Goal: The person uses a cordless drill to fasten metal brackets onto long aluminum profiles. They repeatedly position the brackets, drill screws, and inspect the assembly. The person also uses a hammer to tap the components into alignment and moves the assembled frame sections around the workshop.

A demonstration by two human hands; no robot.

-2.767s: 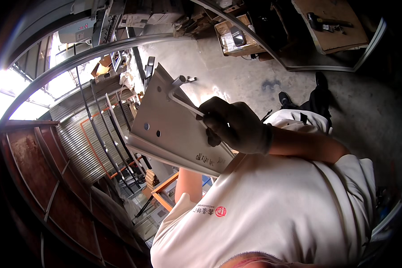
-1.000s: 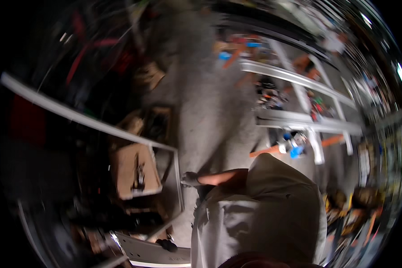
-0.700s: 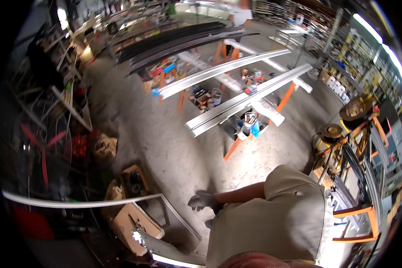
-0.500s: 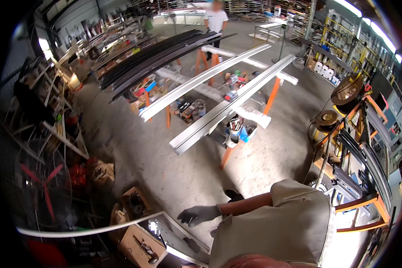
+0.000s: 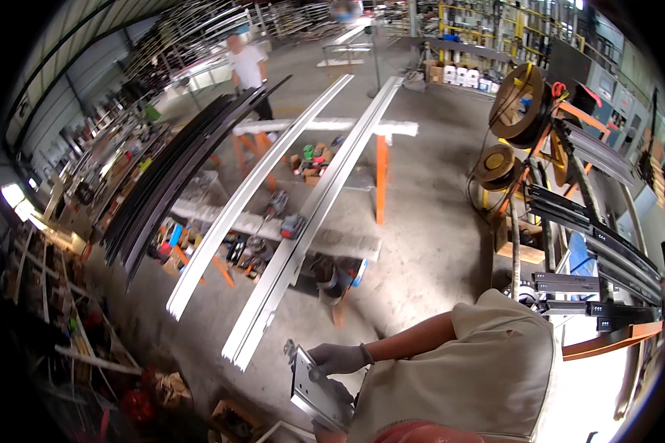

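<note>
A silver metal profile (image 5: 314, 399) with small holes along its face is held low in front of my body. My right hand (image 5: 340, 358), in a grey glove, closes around its upper end. A small silver fitting (image 5: 291, 348) sits by that end; I cannot make out its kind. Just below, my left hand (image 5: 338, 391), also gloved, grips the profile farther down, partly hidden behind my shirt. Beyond the hands, a long silver profile (image 5: 273, 295) lies across padded trestles, with a red-and-grey power tool (image 5: 293, 226) close beside it.
Another white profile (image 5: 225, 221) and a bundle of dark profiles (image 5: 177, 170) lie to the left on the trestles. A co-worker (image 5: 249, 70) stands behind them. An orange rack (image 5: 613, 340) with dark profiles and cable reels (image 5: 521, 103) is at right. A cardboard box (image 5: 233, 421) sits lower left.
My view has turned left and come nearer the trestles. My right hand, empty and apart before, now grips the profile. The profile is tilted up toward the trestles.
</note>
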